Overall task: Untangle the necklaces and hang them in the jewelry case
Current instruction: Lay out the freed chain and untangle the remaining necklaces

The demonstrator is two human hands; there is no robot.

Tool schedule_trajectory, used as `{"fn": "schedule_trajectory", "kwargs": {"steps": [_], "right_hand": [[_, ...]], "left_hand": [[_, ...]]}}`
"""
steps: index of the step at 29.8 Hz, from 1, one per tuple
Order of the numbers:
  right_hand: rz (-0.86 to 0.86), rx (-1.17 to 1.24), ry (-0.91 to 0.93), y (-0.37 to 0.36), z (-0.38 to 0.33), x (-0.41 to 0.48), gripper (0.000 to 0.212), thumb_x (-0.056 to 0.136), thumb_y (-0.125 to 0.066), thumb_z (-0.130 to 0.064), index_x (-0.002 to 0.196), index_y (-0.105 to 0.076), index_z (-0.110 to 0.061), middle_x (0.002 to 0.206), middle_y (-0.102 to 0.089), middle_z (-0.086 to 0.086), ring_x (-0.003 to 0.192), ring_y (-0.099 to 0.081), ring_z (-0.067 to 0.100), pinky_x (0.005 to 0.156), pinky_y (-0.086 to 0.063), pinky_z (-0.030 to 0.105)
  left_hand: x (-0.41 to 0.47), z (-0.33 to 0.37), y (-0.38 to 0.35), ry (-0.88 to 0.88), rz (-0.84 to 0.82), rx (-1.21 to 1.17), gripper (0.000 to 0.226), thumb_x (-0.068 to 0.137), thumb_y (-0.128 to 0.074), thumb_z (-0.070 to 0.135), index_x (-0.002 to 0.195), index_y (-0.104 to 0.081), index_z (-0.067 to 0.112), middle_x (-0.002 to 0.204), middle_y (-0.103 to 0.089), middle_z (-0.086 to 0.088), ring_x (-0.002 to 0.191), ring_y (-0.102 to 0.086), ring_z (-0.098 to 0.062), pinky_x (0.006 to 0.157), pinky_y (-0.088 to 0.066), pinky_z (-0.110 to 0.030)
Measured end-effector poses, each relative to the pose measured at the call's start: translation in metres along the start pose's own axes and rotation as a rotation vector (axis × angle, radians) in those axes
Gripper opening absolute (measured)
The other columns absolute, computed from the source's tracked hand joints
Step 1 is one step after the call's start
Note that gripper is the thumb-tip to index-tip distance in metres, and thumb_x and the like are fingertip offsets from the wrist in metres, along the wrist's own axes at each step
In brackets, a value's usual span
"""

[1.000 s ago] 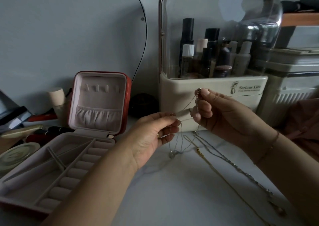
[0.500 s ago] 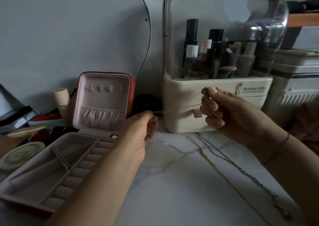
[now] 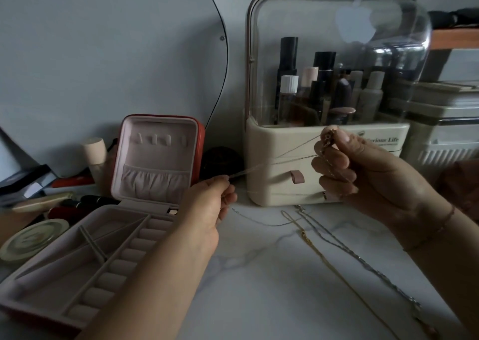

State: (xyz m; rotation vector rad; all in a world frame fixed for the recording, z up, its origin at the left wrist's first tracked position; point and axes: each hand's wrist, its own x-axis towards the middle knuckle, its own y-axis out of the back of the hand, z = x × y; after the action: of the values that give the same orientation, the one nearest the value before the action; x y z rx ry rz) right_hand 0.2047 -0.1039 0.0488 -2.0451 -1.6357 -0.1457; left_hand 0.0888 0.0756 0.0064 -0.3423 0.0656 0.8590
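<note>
Jewelry case (image 3: 155,155) open — organizer (image 3: 282,184) holds bottles (image 3: 288,98).

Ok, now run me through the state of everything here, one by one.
Jewelry case, open, lid upright, hooks bare.
Held chain, stretched taut between both hands.
Left hand, pinches the chain.
Right hand, pinches its other end.
Gold necklace, lying loose on the table.
Silver necklace, lying beside it.
Cosmetics organizer, clear cover closed.

A thin bracelet (image 3: 440,232) circles the right wrist, and nails on the right hand (image 3: 370,181) look pale-polished.
</note>
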Motion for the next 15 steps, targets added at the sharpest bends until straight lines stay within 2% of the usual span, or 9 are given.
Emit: {"fn": "schedule_trajectory", "kwargs": {"steps": [3, 5, 6, 8, 10, 15], "right_hand": [[0.017, -0.011, 0.061, 0.002, -0.004, -0.002, 0.025, 0.082, -0.07, -0.025, 0.085, -0.048, -0.013, 0.062, -0.051, -0.005, 0.055, -0.046, 0.005, 0.067, -0.052, 0.023], [0.013, -0.035, 0.095, 0.003, -0.007, -0.004, 0.026, 0.081, -0.071, -0.027, 0.085, -0.049, -0.015, 0.062, -0.052, -0.007, 0.056, -0.048, 0.006, 0.088, -0.049, 0.03], [0.006, -0.038, 0.104, 0.003, -0.009, -0.005, 0.028, 0.081, -0.072, -0.028, 0.087, -0.047, -0.015, 0.061, -0.052, -0.007, 0.056, -0.048, 0.005, 0.094, -0.046, 0.034], [-0.03, -0.014, 0.112, 0.002, -0.011, -0.006, 0.033, 0.082, -0.071, -0.027, 0.09, -0.042, -0.014, 0.061, -0.053, -0.008, 0.056, -0.049, 0.005, 0.095, -0.045, 0.035], [-0.081, 0.022, 0.11, 0.002, -0.012, -0.005, 0.03, 0.085, -0.068, -0.024, 0.088, -0.041, -0.013, 0.062, -0.054, -0.007, 0.056, -0.049, 0.006, 0.091, -0.047, 0.033], [-0.086, 0.022, 0.074, 0.001, -0.007, -0.003, 0.02, 0.084, -0.069, -0.023, 0.088, -0.053, -0.013, 0.061, -0.053, -0.006, 0.056, -0.048, 0.006, 0.085, -0.046, 0.032]], "left_hand": [[0.002, -0.002, 0.001, -0.004, 0.017, 0.031, 0.023, 0.095, -0.05, 0.01, 0.076, -0.058, 0.021, 0.066, -0.057, 0.004, 0.046, -0.057, -0.001, 0.055, -0.031, -0.02], [0.003, -0.002, 0.0, -0.002, 0.022, 0.037, 0.025, 0.095, -0.048, 0.009, 0.077, -0.057, 0.022, 0.067, -0.056, 0.004, 0.045, -0.056, -0.001, 0.055, -0.032, -0.02], [0.003, -0.003, 0.0, 0.001, 0.025, 0.039, 0.025, 0.096, -0.047, 0.009, 0.077, -0.058, 0.022, 0.067, -0.055, 0.004, 0.044, -0.056, -0.001, 0.056, -0.032, -0.02], [0.003, -0.003, 0.0, 0.003, 0.026, 0.041, 0.027, 0.097, -0.044, 0.009, 0.077, -0.058, 0.021, 0.068, -0.055, 0.004, 0.042, -0.056, 0.0, 0.056, -0.034, -0.02], [0.003, -0.002, 0.0, 0.001, 0.027, 0.048, 0.028, 0.097, -0.043, 0.008, 0.077, -0.058, 0.02, 0.069, -0.054, 0.003, 0.051, -0.057, -0.005, 0.056, -0.034, -0.02], [0.001, 0.0, -0.001, 0.018, 0.024, 0.061, 0.026, 0.096, -0.046, 0.007, 0.077, -0.059, 0.02, 0.068, -0.054, 0.003, 0.057, -0.053, -0.006, 0.054, -0.034, -0.018]]}}
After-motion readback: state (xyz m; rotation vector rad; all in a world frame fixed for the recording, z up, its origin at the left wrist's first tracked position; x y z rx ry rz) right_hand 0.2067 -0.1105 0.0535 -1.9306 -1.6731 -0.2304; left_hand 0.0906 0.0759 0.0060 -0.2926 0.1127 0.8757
